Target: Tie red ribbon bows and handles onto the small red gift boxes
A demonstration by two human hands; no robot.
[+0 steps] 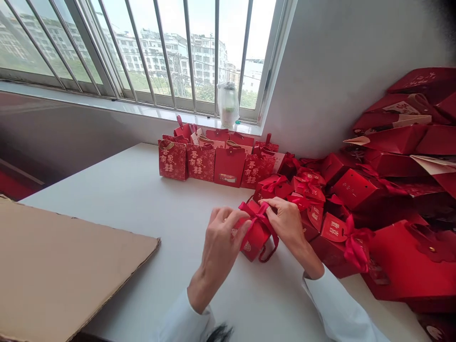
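A small red gift box [253, 242] stands on the white table in front of me, with a glossy red ribbon [259, 217] tied in a bow on top. My left hand [224, 237] pinches the bow's left loop between thumb and fingers. On the other side, my right hand [285, 218] has its fingertips closed on the bow's right part. One ribbon tail hangs down the box's right side, near a dark red cord [265, 254] at its base. Both hands partly cover the box.
Several red gift bags [201, 162] stand in rows by the wall. Red boxes with bows [335, 228] crowd the right, beside a tall pile of red boxes [395, 147]. A cardboard sheet [71, 266] juts in at left. A wrapped bottle [228, 104] sits on the sill.
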